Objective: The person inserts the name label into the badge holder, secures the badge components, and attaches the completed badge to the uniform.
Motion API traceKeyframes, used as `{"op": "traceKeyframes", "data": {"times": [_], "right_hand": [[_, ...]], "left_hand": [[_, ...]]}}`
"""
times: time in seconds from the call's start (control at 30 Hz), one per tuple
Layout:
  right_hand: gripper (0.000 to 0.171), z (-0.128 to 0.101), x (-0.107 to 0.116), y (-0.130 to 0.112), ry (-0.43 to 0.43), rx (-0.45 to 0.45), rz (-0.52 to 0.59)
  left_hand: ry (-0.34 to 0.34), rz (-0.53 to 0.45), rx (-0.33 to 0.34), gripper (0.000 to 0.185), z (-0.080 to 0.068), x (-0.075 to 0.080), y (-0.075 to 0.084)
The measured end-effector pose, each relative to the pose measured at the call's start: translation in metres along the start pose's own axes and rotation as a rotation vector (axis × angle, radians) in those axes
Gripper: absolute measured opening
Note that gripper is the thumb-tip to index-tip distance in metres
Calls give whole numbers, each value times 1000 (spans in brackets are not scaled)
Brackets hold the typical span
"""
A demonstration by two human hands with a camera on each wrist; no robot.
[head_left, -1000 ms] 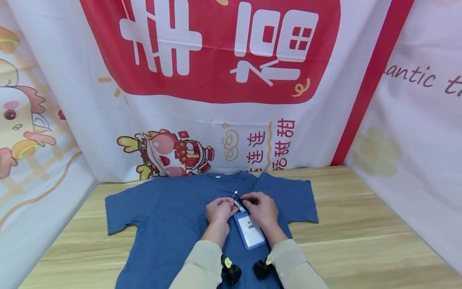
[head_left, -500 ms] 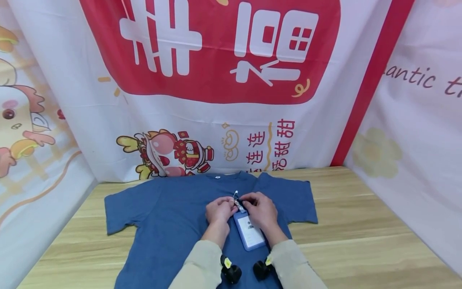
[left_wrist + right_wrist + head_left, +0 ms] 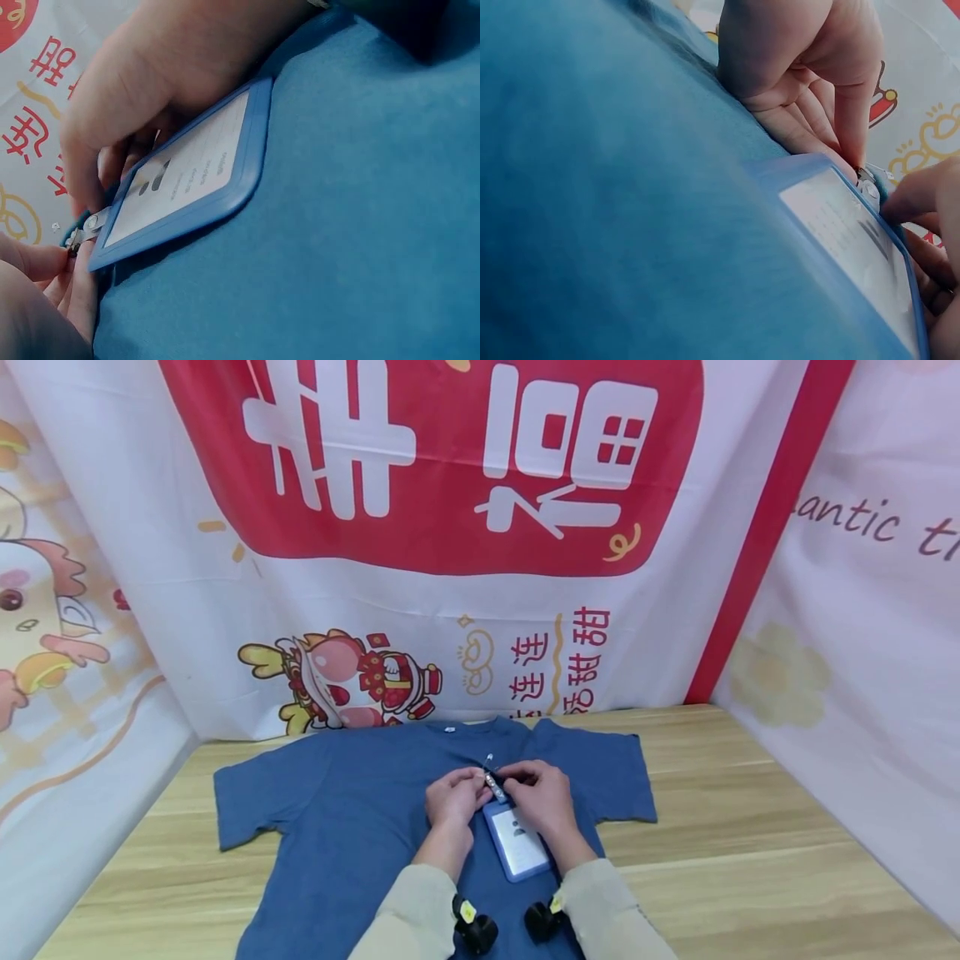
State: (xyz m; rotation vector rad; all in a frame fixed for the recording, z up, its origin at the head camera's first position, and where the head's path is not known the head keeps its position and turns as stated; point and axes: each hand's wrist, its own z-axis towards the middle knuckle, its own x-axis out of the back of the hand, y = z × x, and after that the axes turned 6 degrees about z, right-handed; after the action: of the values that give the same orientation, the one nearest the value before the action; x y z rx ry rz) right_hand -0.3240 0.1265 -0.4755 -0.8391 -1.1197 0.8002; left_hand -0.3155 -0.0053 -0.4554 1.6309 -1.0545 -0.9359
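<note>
Blue-framed plastic badge holder [image 3: 516,841] lies on the spread blue T-shirt [image 3: 337,818], both hands meeting at its top. From the left wrist, left hand [image 3: 45,300] pinches the metal clip [image 3: 84,231]. From the right wrist, right hand [image 3: 930,225] curls over the holder, probably steadying it.

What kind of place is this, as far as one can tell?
Probably a makeshift indoor recording corner: printed festive banners hang as walls around a wooden table, where a blue T-shirt lies spread flat.
</note>
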Motion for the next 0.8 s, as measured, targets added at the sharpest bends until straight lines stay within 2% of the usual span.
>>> {"op": "traceKeyframes", "data": {"times": [0.17, 0.37, 0.63, 0.8], "right_hand": [[14, -2, 0, -3, 37, -14, 29], [16, -4, -2, -3, -16, -6, 14], [15, -4, -2, -3, -81, 29, 3], [24, -5, -3, -4, -98, 24, -39]], "left_hand": [[-19, -17, -9, 15, 0, 1, -1], [-39, -3, -13, 17, 0, 3, -1], [-70, -21, 17, 21, 2, 9, 1], [-62, -17, -12, 20, 2, 6, -1]]}}
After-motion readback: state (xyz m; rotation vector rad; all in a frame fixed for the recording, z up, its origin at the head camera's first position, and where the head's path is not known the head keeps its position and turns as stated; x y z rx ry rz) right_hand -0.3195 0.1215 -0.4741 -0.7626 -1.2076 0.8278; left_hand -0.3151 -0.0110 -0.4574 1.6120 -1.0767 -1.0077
